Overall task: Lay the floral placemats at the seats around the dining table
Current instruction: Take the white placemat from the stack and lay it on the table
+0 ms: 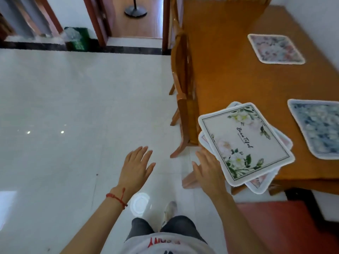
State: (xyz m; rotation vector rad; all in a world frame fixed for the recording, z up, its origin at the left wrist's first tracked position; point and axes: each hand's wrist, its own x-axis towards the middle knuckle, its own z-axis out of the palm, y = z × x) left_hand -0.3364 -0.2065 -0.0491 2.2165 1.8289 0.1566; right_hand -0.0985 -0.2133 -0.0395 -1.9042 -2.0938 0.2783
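Nearest the camera: white shirt hem with red print (165, 241) and dark trouser legs (165, 228) at the bottom edge, one shoe (169, 210) on the white tiled floor (73, 107).

Right hand (207, 173): grasping a stack of placemats (245, 142) from its near-left edge. Fingers run under the stack and are mostly hidden; thumb lies free at the left side. Stack is fanned, at least three mats showing. Top mat white, thin dark border, green-and-white flowers at two corners, script lettering in the middle. Stack sits over the near-left corner of the dining table (229, 74), partly overhanging the edge; cannot tell whether it rests on the wood or is held just above it.

Left hand (137, 165): released, fingers spread, palm down, holding nothing, over the floor and apart from the stack. Red string bracelet (117, 197) on the wrist.

Laid flat on the table: blue floral placemat (317, 129) near the right edge, just beside the stack but not touching it; pink-grey floral placemat (276, 49) farther back, well apart from both.

Wooden chair (181, 92) stands pushed against the left side of the table. Red mat (278, 228) on the floor, lower right. Far end: doorway with black round lamp base (135, 11); green bin (77, 38) by the wall at left.
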